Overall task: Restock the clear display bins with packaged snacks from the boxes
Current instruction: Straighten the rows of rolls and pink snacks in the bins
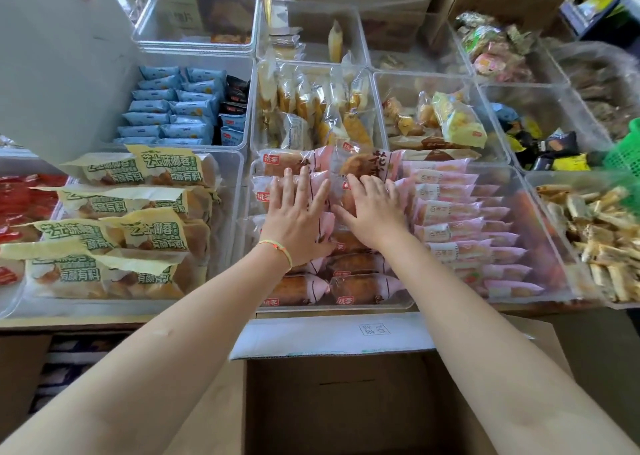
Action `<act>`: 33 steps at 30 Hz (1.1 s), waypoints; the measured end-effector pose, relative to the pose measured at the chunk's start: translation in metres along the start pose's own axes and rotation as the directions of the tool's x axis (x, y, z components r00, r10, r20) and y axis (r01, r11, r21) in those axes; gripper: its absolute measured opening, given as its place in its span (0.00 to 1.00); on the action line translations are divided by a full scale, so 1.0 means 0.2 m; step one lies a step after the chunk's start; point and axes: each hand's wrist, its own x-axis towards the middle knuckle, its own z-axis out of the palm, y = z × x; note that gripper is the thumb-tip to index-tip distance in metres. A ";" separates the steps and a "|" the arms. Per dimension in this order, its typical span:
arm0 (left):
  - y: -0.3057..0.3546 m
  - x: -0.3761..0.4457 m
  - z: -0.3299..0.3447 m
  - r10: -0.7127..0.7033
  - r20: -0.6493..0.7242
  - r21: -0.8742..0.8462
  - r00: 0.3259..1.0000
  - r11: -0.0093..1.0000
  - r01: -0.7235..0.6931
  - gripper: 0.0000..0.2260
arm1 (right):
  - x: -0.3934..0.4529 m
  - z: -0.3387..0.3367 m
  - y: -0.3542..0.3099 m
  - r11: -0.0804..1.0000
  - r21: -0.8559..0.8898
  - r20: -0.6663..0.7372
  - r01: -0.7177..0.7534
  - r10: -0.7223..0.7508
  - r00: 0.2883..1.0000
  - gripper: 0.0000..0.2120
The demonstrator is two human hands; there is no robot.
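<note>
Both hands flat, fingers spread, gripping nothing: left hand (297,220) & right hand (372,214) press pink bread packs (360,283) in clear bin (332,307), just behind open cardboard box (332,399).

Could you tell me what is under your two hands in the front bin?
Pink-wrapped bread packs stacked in the clear bin. The left hand and right hand lie flat on top. The packs right beneath the palms and the bin's floor are covered.

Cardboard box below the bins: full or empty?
Empty as far as visible: the open cardboard box shows only bare brown inside; arms hide its sides.
</note>
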 end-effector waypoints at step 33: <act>-0.12 -0.01 -0.19 0.098 0.131 -0.053 0.987 0.994 -0.091 0.46 | -0.28 -0.46 -0.05 0.996 0.028 0.413 -0.088 0.068 0.908 0.35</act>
